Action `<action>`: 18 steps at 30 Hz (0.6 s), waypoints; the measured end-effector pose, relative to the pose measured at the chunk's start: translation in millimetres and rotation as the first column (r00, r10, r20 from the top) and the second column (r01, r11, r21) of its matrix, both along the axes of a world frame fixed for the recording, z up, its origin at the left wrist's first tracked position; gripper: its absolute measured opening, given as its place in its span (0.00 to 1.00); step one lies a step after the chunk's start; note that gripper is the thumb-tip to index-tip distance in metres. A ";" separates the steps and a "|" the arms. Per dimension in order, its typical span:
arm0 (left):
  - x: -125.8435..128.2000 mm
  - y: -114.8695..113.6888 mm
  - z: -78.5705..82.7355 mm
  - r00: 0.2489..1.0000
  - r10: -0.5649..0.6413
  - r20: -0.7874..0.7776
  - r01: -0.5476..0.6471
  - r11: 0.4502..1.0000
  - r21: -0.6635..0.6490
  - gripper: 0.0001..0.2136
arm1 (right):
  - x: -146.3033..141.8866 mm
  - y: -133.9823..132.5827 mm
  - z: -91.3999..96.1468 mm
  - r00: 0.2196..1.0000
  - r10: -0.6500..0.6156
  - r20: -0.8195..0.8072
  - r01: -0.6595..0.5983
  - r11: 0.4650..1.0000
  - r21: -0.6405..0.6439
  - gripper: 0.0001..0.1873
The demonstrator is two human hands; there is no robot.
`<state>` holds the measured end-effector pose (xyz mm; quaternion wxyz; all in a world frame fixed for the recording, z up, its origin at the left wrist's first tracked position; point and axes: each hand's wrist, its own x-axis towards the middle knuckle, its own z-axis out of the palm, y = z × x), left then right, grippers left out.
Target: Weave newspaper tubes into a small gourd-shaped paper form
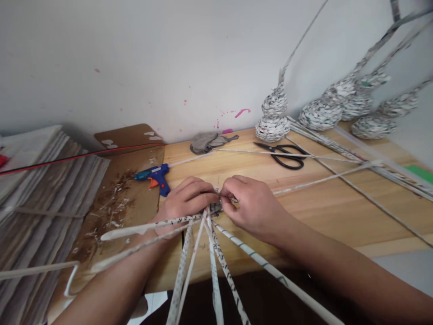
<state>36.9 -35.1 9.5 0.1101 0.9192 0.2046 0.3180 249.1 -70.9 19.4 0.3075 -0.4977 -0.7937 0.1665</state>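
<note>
Wood makes the surface (318,214), smooth and visibly grained, with a soft sheen. The tubes (270,269) are rolled printed paper, smooth and matt along their length. The gourds (272,128) are woven paper, rough and ridged — matt all over. The weave (215,208) looks like paper too, uneven in texture. The scissors (274,149) look like dark metal at the blades; what covers the loops is hard to tell. Smooth plastic forms the glue gun (163,178). The rag (203,143) is dull, creased cloth. The stack (57,198) looks like matt paper, ragged along the edges — and the cardboard (144,214) is matt. The wall (135,58) is smooth, matt and paint-spotted.
</note>
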 end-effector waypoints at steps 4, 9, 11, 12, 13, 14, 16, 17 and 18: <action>2.9 -0.1 3.7 0.998 0.051 -0.023 -0.052 0.998 -0.026 0.14 | 1.1 -2.6 -4.0 0.996 0.055 0.075 -0.061 0.994 0.089 0.06; 3.8 6.3 1.5 0.997 0.072 0.014 -0.070 0.990 -0.119 0.10 | 1.0 -6.2 -1.8 0.982 0.094 0.166 -0.105 0.993 0.059 0.07; 4.5 8.7 -2.6 0.997 0.067 0.046 -0.058 0.983 -0.176 0.07 | 0.1 -7.2 -1.0 0.969 0.119 0.217 -0.135 0.989 0.061 0.07; 5.1 9.5 -4.4 0.994 0.082 0.076 -0.066 0.978 -0.198 0.05 | -0.3 -7.4 -1.3 0.963 0.125 0.240 -0.145 0.987 0.067 0.07; 5.9 9.9 -5.8 0.989 0.102 0.106 -0.078 0.974 -0.213 0.04 | -0.6 -7.3 -2.1 0.958 0.126 0.258 -0.150 0.986 0.075 0.07; 6.8 10.1 -6.5 0.983 0.130 0.128 -0.099 0.970 -0.224 0.04 | -0.8 -7.0 -3.4 0.955 0.120 0.272 -0.147 0.986 0.082 0.07; 8.3 10.0 -6.4 0.973 0.190 0.131 -0.156 0.959 -0.236 0.05 | -1.2 -5.4 -7.4 0.953 0.104 0.286 -0.133 0.988 0.083 0.07; 8.7 10.1 -5.9 0.970 0.215 0.111 -0.184 0.953 -0.241 0.05 | -1.4 -4.3 -9.8 0.950 0.109 0.294 -0.138 0.987 0.078 0.06; 8.7 10.4 -5.5 0.969 0.230 0.088 -0.203 0.949 -0.240 0.05 | -1.5 -3.1 -12.2 0.946 0.121 0.301 -0.149 0.986 0.071 0.06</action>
